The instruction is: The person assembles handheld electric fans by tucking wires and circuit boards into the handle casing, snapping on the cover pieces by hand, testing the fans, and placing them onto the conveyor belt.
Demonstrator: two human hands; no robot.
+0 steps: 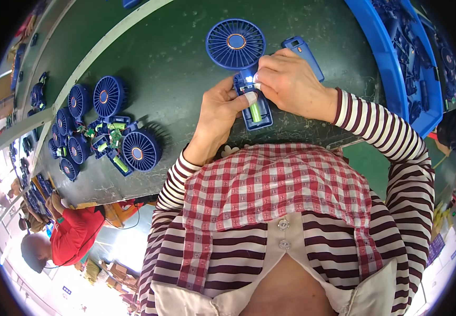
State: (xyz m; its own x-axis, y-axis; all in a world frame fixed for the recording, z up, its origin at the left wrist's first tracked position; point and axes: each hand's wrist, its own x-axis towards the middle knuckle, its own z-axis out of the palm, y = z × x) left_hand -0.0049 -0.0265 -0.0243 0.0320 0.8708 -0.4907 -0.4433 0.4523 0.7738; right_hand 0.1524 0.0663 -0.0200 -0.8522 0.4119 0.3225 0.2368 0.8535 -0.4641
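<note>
A blue handheld fan (236, 44) lies face up on the green table, its round grille pointing away from me. Its handle is uncovered and shows a green battery cell (255, 111) inside. My left hand (222, 102) is closed round the handle's left side, thumb pressed on the inside near the battery. My right hand (291, 81) is pinched at the top of the handle, beside a bright white spot; what its fingertips hold is hidden. Just beyond the right hand lies a blue handle cover (307, 55), partly behind the fingers.
Several blue fans (109, 97) with uncovered handles and green batteries lie clustered on the left. A blue bin (422, 95) of dark blue parts stands at the right. A pale rail (93, 55) crosses the table's left side. A person in red (78, 234) sits at lower left.
</note>
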